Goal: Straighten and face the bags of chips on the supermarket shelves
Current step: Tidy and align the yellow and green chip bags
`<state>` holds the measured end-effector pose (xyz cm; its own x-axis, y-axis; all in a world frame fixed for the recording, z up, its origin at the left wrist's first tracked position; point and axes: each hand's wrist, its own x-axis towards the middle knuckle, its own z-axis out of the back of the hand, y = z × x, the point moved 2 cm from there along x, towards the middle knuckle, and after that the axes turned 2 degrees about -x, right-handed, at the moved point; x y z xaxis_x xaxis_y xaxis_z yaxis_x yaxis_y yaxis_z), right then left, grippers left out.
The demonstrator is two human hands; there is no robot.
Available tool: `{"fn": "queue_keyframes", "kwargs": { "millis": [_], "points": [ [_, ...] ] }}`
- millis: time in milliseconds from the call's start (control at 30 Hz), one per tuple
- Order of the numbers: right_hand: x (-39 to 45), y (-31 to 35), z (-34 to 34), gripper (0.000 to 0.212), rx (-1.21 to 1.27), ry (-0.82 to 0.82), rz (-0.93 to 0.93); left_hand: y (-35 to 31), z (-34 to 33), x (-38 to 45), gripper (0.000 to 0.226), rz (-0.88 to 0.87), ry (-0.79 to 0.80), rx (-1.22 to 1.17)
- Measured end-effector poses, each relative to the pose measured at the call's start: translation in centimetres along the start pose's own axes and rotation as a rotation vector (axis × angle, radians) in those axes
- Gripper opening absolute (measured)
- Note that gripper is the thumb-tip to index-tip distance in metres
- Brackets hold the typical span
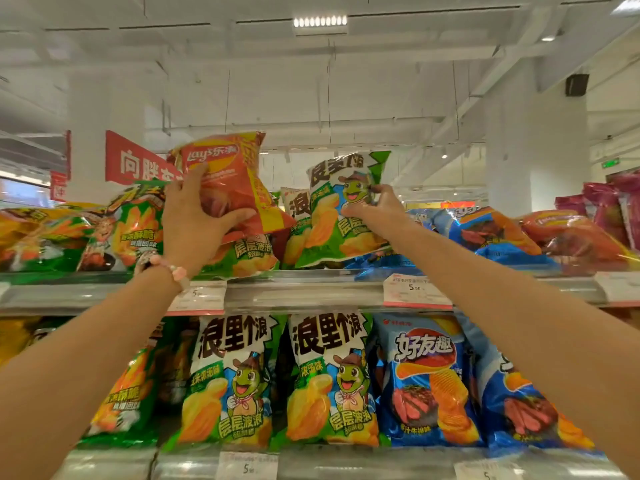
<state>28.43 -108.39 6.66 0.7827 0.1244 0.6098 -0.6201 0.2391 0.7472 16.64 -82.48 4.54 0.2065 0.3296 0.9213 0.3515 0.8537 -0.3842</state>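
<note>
My left hand (194,223) grips a red Lay's chip bag (232,174) and holds it raised above the top shelf (304,292). My right hand (374,207) pinches the front of a green chip bag with a turtle figure (332,216), which stands tilted on that shelf. Another green bag (246,252) lies under the red one. On the lower shelf (346,462), two green turtle bags (228,379) (332,379) stand upright, facing forward, beside blue bags (426,379).
Green and orange bags (131,226) lie slumped at the top shelf's left, blue bags (485,233) and red bags (571,237) at its right. Price tags (414,291) hang on the shelf edges. A red banner (135,161) hangs behind.
</note>
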Motion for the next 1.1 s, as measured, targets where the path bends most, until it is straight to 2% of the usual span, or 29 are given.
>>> {"fn": "queue_keyframes", "kwargs": {
  "millis": [233, 367, 433, 500, 600, 733, 800, 1000, 1100],
  "points": [
    [-0.3, -1.3, -4.2, 0.070, -0.154, 0.060, 0.010, -0.4, 0.8, -0.8, 0.095, -0.053, 0.035, -0.044],
    [-0.8, -1.8, -4.2, 0.066, -0.311, 0.101, -0.061, -1.5, 0.2, -1.4, 0.095, -0.098, 0.068, -0.086],
    [-1.1, -1.4, -3.9, 0.070, -0.356, 0.132, -0.048, -2.2, -0.3, -1.7, 0.096, -0.112, 0.083, -0.115],
    [-1.5, -0.8, -3.4, 0.074, -0.279, 0.095, 0.010, -3.0, -0.9, -2.1, 0.095, -0.120, 0.094, -0.147],
    [-2.6, 0.9, -2.0, 0.070, 0.001, 0.021, 0.129, -4.8, -2.2, -3.2, 0.096, -0.137, 0.114, -0.187],
    [-3.8, 2.1, 0.8, 0.080, 0.296, 0.204, 0.037, -8.9, -5.1, -4.6, 0.095, -0.172, 0.151, -0.246],
    [-4.0, 1.6, 3.0, 0.085, 0.373, 0.213, -0.014, -11.0, -6.7, -5.3, 0.095, -0.172, 0.162, -0.289],
    [-5.4, -1.8, 11.6, 0.095, 0.308, 0.166, -0.051, -17.2, -11.8, -8.2, 0.099, -0.195, 0.244, -0.349],
    [-6.3, -3.9, 16.6, 0.091, 0.295, 0.103, -0.071, -21.3, -14.7, -9.9, 0.102, -0.189, 0.333, -0.402]
  ]
}}
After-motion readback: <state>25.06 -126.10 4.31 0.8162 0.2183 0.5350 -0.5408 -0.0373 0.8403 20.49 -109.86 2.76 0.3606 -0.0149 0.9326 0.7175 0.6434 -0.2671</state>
